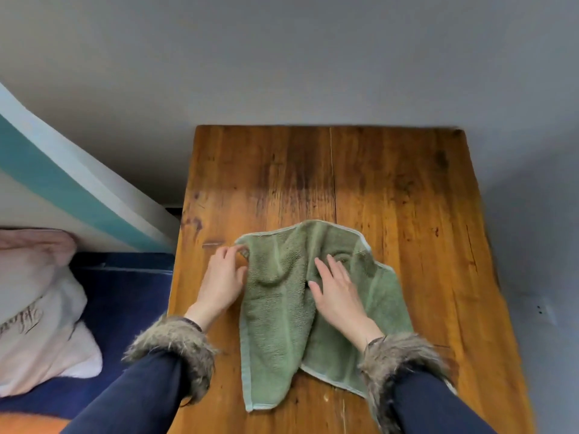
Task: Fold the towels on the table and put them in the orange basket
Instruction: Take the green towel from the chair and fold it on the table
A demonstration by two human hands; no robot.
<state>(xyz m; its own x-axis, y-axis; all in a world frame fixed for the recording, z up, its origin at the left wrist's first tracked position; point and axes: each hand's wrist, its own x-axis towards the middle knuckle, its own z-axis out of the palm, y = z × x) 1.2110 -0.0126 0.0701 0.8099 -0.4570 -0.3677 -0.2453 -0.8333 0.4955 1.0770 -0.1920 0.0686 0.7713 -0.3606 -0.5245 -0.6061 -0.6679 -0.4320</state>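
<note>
A green towel (282,333) lies rumpled and partly spread on the wooden table (391,198), its near end close to the front edge. My left hand (224,281) pinches the towel's far left corner between thumb and fingers. My right hand (336,291) rests flat on the towel's middle, fingers spread, pressing the cloth down. An orange shape (28,424) shows at the bottom left corner; I cannot tell whether it is the basket.
The table stands against a grey wall (282,57). Left of the table lies a dark blue surface (125,308) with a pink and white pillow (34,308) on it. A teal and white slanted board (62,180) leans at the left.
</note>
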